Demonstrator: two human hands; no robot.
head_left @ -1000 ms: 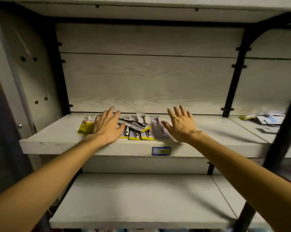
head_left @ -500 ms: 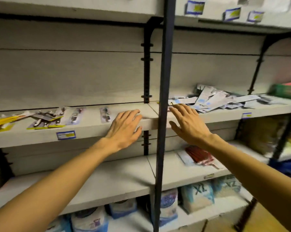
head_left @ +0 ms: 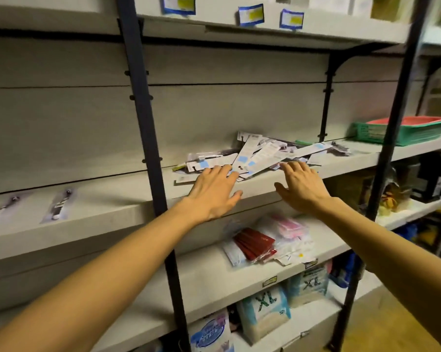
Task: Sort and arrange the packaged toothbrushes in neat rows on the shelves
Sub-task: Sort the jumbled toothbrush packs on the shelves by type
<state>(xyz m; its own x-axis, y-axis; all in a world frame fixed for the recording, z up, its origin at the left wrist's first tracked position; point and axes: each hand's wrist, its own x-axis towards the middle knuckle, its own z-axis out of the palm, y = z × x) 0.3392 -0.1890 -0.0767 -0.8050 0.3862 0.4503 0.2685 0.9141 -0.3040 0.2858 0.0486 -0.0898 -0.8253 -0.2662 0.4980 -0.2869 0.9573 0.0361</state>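
A loose heap of packaged toothbrushes, white cards with blue patches, lies on the middle shelf of the right bay. My left hand is spread flat at the shelf's front edge, its fingertips at the near packs of the heap. My right hand is spread too, fingertips touching the heap's front right. Neither hand grips anything. Two single packs lie in a row on the left bay's shelf.
A dark upright post stands between the bays, left of my left arm; another rises at the right. A green basket sits far right. Red and white packets lie on the shelf below, bagged goods lower down.
My view has swung right from the left bay to the right bay. Both hands left the row of packs and moved right, past the post, onto the heap.
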